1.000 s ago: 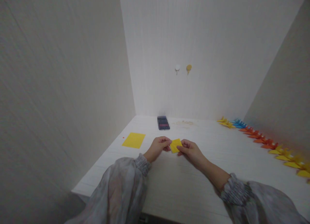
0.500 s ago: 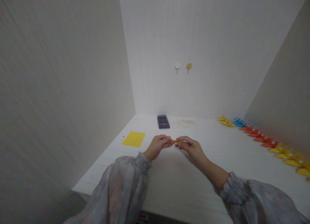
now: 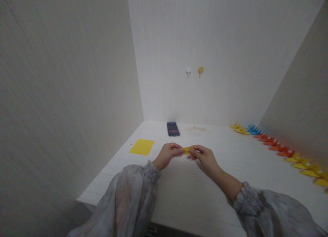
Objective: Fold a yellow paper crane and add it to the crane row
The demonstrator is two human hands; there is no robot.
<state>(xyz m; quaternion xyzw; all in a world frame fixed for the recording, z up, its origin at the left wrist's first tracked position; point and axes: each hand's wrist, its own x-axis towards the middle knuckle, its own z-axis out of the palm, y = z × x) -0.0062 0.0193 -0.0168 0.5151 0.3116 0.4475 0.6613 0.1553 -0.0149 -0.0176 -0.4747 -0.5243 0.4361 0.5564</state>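
Note:
A small folded piece of yellow paper (image 3: 188, 150) is held just above the white table, between my two hands. My left hand (image 3: 167, 155) pinches its left end between thumb and fingers. On the other end, my right hand (image 3: 203, 157) is closed with thumb and forefinger. The fingers cover parts of the paper, so its full shape is hidden. To the left of my left hand a flat yellow paper sheet (image 3: 142, 147) lies on the table.
A dark phone (image 3: 173, 129) lies near the back wall. Folded paper birds in yellow, blue (image 3: 253, 129) and orange (image 3: 274, 144) stand in a row along the right side. Two hooks (image 3: 201, 70) hang on the back wall. The table (image 3: 194, 196) has a front edge close to me.
The folded yellow paper has turned from nearly edge-on to showing more of its flat face. My right thumb and fingers have shifted slightly on it. My left hand has barely moved.

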